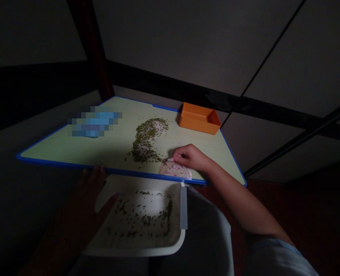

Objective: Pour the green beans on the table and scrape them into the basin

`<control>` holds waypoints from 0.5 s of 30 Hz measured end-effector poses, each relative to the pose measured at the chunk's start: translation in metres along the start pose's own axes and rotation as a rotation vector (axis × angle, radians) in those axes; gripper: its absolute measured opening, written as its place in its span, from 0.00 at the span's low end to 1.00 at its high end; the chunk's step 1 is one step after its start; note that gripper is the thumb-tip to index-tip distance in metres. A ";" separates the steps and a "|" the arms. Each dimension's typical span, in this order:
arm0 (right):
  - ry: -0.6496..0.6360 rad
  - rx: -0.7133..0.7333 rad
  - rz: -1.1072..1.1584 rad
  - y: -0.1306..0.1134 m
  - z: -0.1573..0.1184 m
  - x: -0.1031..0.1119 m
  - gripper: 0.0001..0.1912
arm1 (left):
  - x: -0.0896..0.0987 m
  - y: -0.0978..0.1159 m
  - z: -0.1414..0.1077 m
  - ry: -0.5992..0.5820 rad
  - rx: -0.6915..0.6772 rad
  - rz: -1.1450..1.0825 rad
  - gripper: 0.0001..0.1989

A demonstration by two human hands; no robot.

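A pile of small green beans (145, 140), with paler bits among them, lies spread on the light table top. Beside its near right end, my right hand (188, 156) has thumb and fingers pinched together low over the table; what they hold, if anything, is too small to name. A printed semicircle with pink marks (175, 171) shows just below those fingers. In shadow at the left, my left hand (93, 195) has its fingers apart, near the table's front edge and the left side of a white basin (177, 245). Scattered beans lie inside the basin.
An orange open box (200, 119) stands at the back right of the blue-edged table (63, 143). At the back left lies a blue item (96, 123), blurred by pixels. The basin sits below the front edge, over the person's lap. Dark panels rise behind the table.
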State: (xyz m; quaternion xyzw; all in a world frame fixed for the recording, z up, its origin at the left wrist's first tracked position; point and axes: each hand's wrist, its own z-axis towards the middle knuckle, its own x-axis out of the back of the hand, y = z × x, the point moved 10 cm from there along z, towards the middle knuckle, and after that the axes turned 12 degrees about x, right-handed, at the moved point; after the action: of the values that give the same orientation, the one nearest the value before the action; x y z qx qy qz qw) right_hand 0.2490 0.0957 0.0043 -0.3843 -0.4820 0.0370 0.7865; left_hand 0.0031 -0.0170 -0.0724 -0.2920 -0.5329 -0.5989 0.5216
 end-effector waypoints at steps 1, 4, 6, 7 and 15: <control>-0.001 -0.005 0.033 0.001 -0.001 0.000 0.15 | 0.000 -0.001 0.000 0.000 0.000 -0.001 0.39; 0.045 -0.021 0.105 0.006 -0.006 0.006 0.17 | -0.001 -0.002 -0.001 0.005 -0.005 0.001 0.38; 0.093 -0.033 0.097 0.010 -0.010 0.014 0.17 | -0.002 -0.003 -0.001 0.008 -0.001 0.004 0.38; 0.110 -0.040 0.081 0.011 -0.012 0.017 0.17 | -0.002 -0.003 -0.001 0.011 0.002 0.006 0.38; 0.106 -0.081 0.023 0.012 -0.015 0.021 0.17 | -0.001 0.001 -0.001 0.007 -0.021 0.010 0.38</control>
State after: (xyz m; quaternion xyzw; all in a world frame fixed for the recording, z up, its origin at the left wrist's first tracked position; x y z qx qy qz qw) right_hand 0.2755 0.1047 0.0085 -0.4228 -0.4362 0.0061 0.7943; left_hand 0.0044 -0.0179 -0.0732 -0.2983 -0.5232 -0.6029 0.5232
